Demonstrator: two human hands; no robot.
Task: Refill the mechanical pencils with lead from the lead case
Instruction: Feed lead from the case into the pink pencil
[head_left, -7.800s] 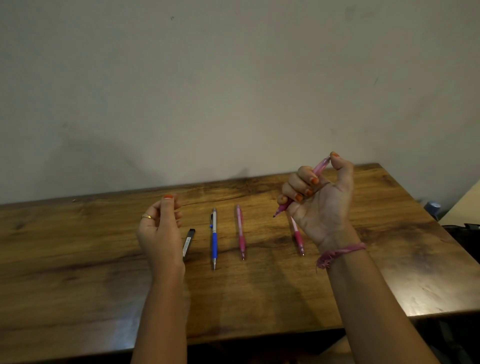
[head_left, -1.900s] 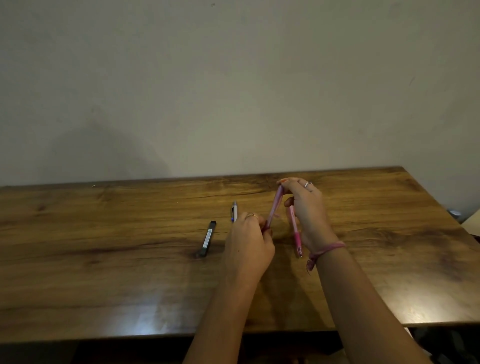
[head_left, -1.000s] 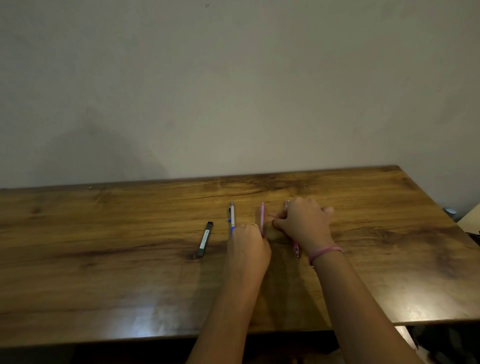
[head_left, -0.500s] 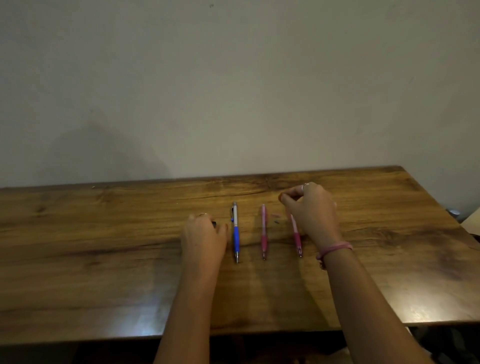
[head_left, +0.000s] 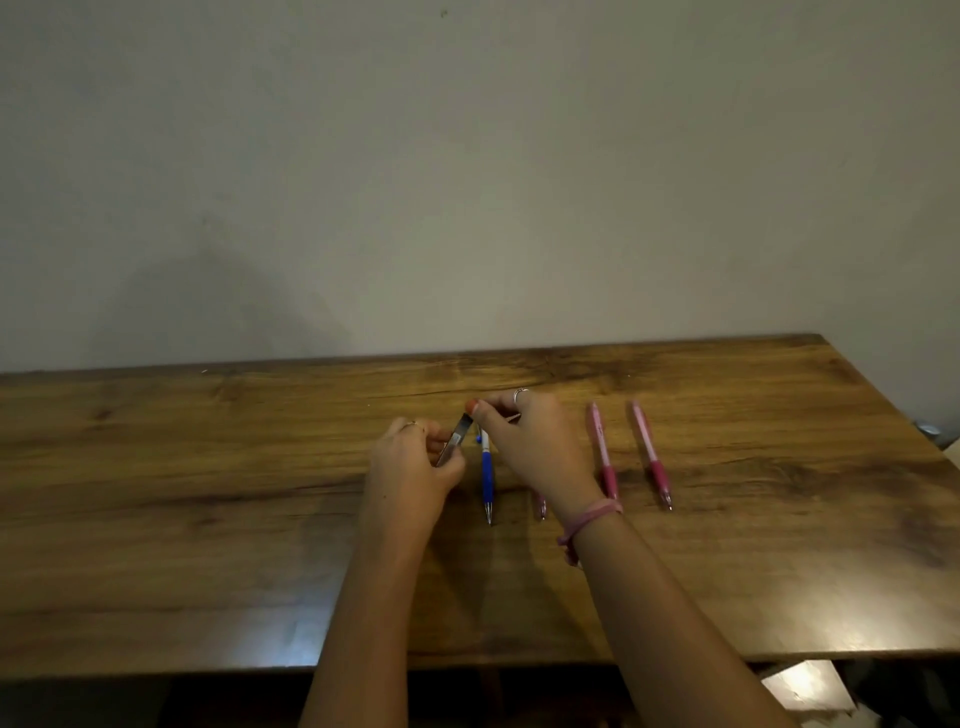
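My left hand (head_left: 408, 467) holds the small black lead case (head_left: 456, 439), tilted up off the wooden table (head_left: 208, 467). My right hand (head_left: 530, 441) reaches over and pinches the case's upper end with thumb and forefinger. A blue and white mechanical pencil (head_left: 487, 475) lies just right of the case, partly under my right hand. One pink pencil (head_left: 541, 506) is mostly hidden beneath my right wrist. Two more pink pencils (head_left: 602, 454) (head_left: 650, 454) lie side by side further right.
A plain wall rises behind the table's far edge. The table's right edge drops off near a small object (head_left: 930, 430) on the floor. A pale surface (head_left: 805, 686) shows below the front right corner.
My left hand has picked the lead case up off the table. My right hand has moved left from the pink pencils to the case's top end. The camera has shifted left.
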